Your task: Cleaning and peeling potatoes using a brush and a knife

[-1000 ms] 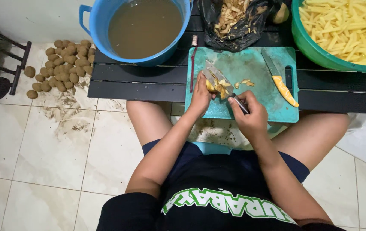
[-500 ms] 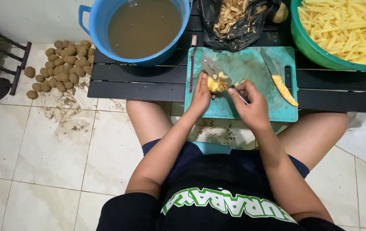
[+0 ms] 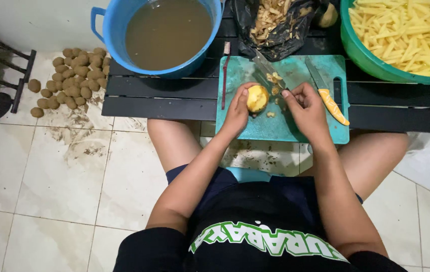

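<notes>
My left hand (image 3: 238,112) holds a peeled yellow potato (image 3: 257,98) over the teal cutting board (image 3: 255,128). My right hand (image 3: 306,109) grips a knife (image 3: 267,72) by its handle, the blade pointing up and left across the board past the potato. Small potato scraps (image 3: 274,77) lie on the board by the blade. A second knife with an orange handle (image 3: 331,100) rests on the board's right side, just right of my right hand.
The board lies on a black slatted table (image 3: 159,98). Behind it stand a blue bucket of brown water (image 3: 167,32), a black bag of peelings (image 3: 274,22) and a green basin of cut potato sticks (image 3: 406,35). Unpeeled potatoes (image 3: 71,78) are heaped on the tiled floor, left.
Both hands moved up the board. The left hand lifted and turned the potato, now showing its peeled face. The right hand with the knife shifted right of it.
</notes>
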